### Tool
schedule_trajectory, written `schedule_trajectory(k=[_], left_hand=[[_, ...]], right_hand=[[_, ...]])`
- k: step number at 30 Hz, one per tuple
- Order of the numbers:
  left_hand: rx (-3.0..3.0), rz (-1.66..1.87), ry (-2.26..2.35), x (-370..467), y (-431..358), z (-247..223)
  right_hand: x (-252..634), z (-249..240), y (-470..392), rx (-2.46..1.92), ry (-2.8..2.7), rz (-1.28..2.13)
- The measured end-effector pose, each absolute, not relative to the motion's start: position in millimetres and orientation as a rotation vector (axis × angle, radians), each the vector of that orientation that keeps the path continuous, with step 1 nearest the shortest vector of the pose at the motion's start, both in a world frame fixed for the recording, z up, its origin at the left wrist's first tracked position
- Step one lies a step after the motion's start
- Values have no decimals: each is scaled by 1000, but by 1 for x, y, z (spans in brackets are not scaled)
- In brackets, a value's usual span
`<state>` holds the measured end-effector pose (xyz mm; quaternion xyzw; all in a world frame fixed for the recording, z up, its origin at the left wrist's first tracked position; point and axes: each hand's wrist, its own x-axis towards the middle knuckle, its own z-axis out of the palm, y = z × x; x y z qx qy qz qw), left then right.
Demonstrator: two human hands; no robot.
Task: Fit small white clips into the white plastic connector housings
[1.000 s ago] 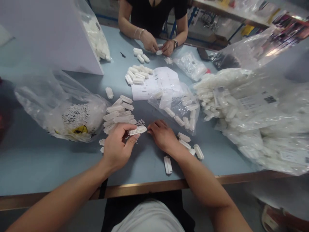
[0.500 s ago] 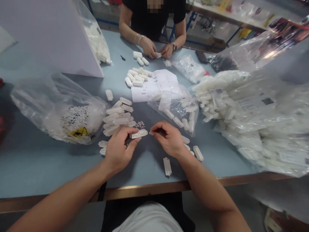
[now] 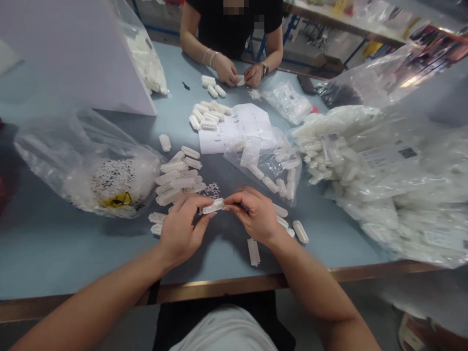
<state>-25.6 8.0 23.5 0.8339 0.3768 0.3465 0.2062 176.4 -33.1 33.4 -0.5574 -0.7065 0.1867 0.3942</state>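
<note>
Left hand: The left hand (image 3: 183, 224) pinches a white slotted piece (image 3: 211, 206) between thumb and forefinger.
Right hand: Thumb and forefinger of the right hand (image 3: 258, 214) nearly meet at the piece's right end; whether they grip it or something tiny, cannot tell.
White piece: Held above the surface (image 3: 219, 263), in from the middle of its near edge, beside small white bits (image 3: 212, 189) and a pile of white housings (image 3: 180, 181).
Risk: A sideways push from the right fingertips could twist the piece loose; a dropped hand could scatter the bits.
Change: Half a second ago, a gap separated right fingertips and piece; now they meet.
</note>
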Motion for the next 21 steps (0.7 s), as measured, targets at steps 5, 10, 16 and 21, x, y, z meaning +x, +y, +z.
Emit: schedule_trajectory(k=[5, 10, 16, 21], left_hand=[[2349, 968, 989, -27, 9, 22], [2390, 1005, 846, -28, 9, 19], [2397, 1039, 793, -26, 9, 21], [2364, 1026, 847, -25, 9, 22]], right_hand=[[177, 33, -32, -1405, -1773, 534], [182, 33, -28, -1402, -1477, 1078], [181, 36, -28, -1368, -1277, 1310], [179, 38, -28, -1288, -1184, 1447]])
